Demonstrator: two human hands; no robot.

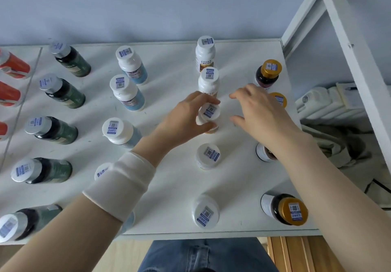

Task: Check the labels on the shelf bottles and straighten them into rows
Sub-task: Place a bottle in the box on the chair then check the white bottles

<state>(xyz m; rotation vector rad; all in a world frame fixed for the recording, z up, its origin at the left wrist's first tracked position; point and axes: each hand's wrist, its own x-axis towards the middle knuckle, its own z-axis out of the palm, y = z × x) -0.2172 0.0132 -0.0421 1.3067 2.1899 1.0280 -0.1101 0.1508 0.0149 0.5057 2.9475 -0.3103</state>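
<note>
On the white shelf [169,64] stand several columns of bottles with blue code stickers on their caps. My left hand [184,119] grips a white-capped bottle [209,112] in the middle of the white bottle column, thumb and fingers curled round its cap. My right hand [260,113] hovers just right of it with fingers spread and holds nothing. It partly covers a gold-capped bottle [279,99]. Another white bottle [209,79] stands right behind the gripped one.
Dark green bottles with silver caps [61,92] and blue-labelled white bottles [127,92] fill the columns to the left; orange bottles [12,64] sit at the far left. Gold-capped brown bottles [294,210] line the right edge. A white shelf post [355,45] rises at the right.
</note>
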